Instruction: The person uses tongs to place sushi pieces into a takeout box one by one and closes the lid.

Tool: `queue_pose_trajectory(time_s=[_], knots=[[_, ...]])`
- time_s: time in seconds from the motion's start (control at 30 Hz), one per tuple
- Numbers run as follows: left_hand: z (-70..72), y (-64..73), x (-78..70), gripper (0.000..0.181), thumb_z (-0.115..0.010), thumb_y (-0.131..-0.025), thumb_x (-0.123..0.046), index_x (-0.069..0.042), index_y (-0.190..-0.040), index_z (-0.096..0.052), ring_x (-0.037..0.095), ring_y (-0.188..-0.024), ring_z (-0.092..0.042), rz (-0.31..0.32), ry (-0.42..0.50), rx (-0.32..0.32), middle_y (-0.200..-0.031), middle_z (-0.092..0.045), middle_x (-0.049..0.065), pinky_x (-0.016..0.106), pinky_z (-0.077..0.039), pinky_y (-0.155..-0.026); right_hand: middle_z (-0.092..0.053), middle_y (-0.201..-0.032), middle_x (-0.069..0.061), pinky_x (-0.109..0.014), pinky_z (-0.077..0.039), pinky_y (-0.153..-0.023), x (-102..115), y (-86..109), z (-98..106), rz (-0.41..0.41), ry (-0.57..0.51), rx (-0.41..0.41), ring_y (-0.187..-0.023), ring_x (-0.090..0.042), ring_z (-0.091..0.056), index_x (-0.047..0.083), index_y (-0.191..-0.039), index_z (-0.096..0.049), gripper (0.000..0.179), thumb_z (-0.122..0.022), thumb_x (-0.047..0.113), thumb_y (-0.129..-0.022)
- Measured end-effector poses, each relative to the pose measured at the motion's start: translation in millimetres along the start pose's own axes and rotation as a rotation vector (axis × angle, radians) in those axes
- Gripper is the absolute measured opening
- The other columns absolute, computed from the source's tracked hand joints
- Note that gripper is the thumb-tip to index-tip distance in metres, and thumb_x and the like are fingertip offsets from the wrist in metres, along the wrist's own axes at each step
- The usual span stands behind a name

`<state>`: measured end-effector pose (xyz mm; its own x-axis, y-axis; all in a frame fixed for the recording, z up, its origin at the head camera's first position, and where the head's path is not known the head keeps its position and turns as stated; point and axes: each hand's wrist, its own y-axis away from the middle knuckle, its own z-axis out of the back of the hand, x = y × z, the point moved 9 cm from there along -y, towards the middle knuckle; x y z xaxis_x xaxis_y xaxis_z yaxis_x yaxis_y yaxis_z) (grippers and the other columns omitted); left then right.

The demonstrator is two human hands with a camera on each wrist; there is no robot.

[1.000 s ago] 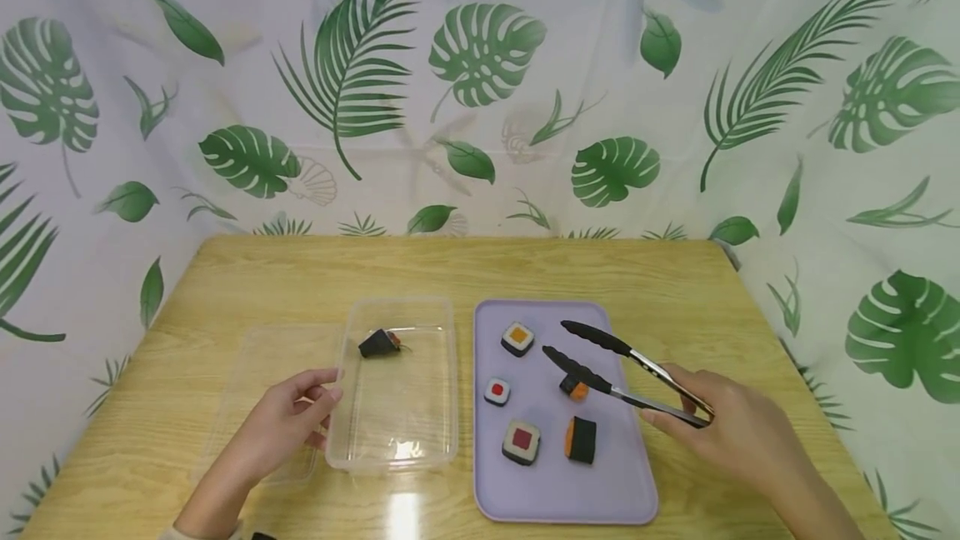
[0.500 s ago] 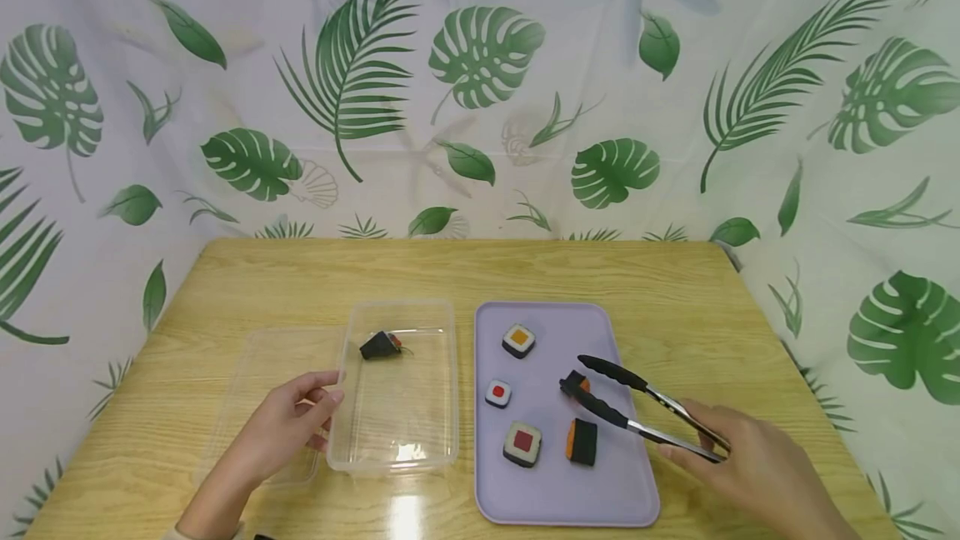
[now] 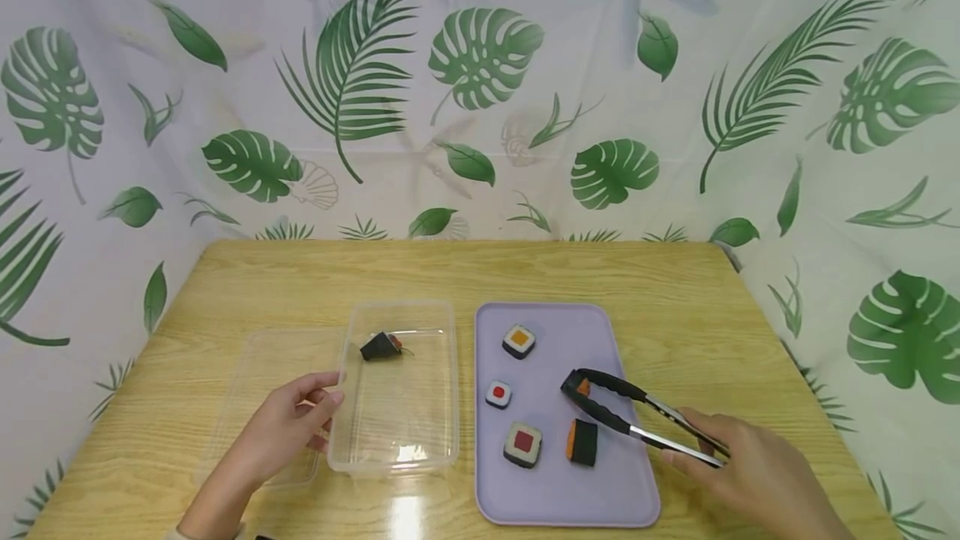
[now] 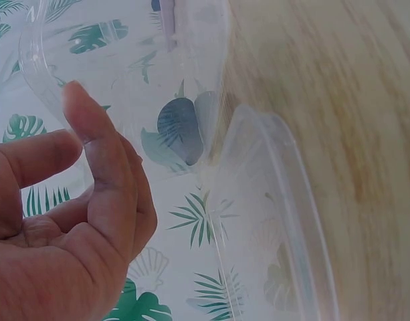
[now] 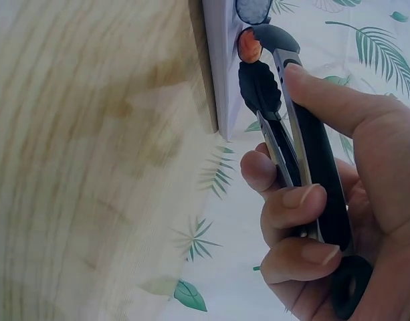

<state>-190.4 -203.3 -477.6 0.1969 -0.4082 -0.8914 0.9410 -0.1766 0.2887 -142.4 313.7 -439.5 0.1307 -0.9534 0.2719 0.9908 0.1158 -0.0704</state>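
In the head view my right hand (image 3: 750, 461) grips black-tipped metal tongs (image 3: 645, 432). Their tips stand around a small nori-wrapped sushi piece (image 3: 576, 384) with orange filling, on the lilac tray (image 3: 558, 502). The right wrist view shows the orange end (image 5: 249, 45) between the tong tips. With thumb and fingertips, my left hand (image 3: 288, 423) holds the left rim of a clear plastic container (image 3: 393, 467). A dark cone-shaped hand roll (image 3: 382, 347) lies inside it, near the back. The left wrist view shows the left hand (image 4: 91, 200) beside the transparent wall.
Also on the tray are an orange-centred roll (image 3: 518, 341), a small red-centred roll (image 3: 498, 393), a larger dark-red-centred roll (image 3: 522, 444) and a black-banded orange piece (image 3: 582, 442). A clear lid (image 3: 262, 348) lies left of the container on the wooden table (image 3: 450, 269). Leaf-print cloth (image 3: 480, 190) hangs behind.
The tongs have moved towards the front right, then their tips have closed around the small nori-wrapped piece. My left hand stays at the container's rim.
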Motion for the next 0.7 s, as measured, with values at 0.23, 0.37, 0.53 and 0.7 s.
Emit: queue_pose_trajectory(time_s=[0.23, 0.37, 0.53, 0.7], knots=[[0.1, 0.4, -2.9, 0.054, -0.058, -0.11, -0.021, 0.005, -0.155, -0.043, 0.019, -0.083, -0.064, -0.022, -0.001, 0.009, -0.111, -0.057, 0.015, 0.031, -0.065, -0.067, -0.058, -0.077, 0.017, -0.027, -0.042, -0.057, 7.5, -3.7, 8.2, 0.026, 0.006, -0.041, -0.069, -0.005, -0.05, 0.02, -0.131, -0.076, 0.063, -0.084, 0.059, -0.083], [0.6, 0.5, -4.1, 0.054, -0.057, -0.11, -0.021, 0.005, -0.155, -0.043, 0.018, -0.082, -0.064, -0.027, -0.005, 0.014, -0.11, -0.056, 0.014, 0.03, -0.065, -0.067, -0.051, -0.073, 0.02, -0.021, -0.032, -0.052, 17.5, -9.3, 18.4, 0.054, -0.021, -0.1, -0.061, 0.002, -0.039, 0.022, -0.128, -0.077, 0.056, -0.087, 0.054, -0.083], [1.3, 1.0, -3.0, 0.054, -0.058, -0.11, -0.021, 0.005, -0.155, -0.043, 0.018, -0.082, -0.063, -0.025, 0.002, 0.011, -0.11, -0.056, 0.013, 0.029, -0.065, -0.068, -0.051, -0.074, 0.02, -0.02, -0.028, -0.049, 38.3, -21.7, 30.9, 0.086, -0.071, -0.133, -0.058, 0.003, -0.035, 0.024, -0.125, -0.078, 0.051, -0.087, 0.052, -0.083], [1.5, 1.2, -3.2, 0.055, -0.058, -0.11, -0.021, 0.006, -0.156, -0.042, 0.017, -0.083, -0.063, -0.026, 0.009, 0.015, -0.109, -0.055, 0.011, 0.028, -0.065, -0.068, -0.052, -0.074, 0.02, -0.02, -0.033, -0.056, 68.0, -36.1, 41.5, 0.165, -0.083, -0.167, -0.063, 0.003, -0.041, 0.024, -0.127, -0.078, 0.053, -0.088, 0.051, -0.083]])
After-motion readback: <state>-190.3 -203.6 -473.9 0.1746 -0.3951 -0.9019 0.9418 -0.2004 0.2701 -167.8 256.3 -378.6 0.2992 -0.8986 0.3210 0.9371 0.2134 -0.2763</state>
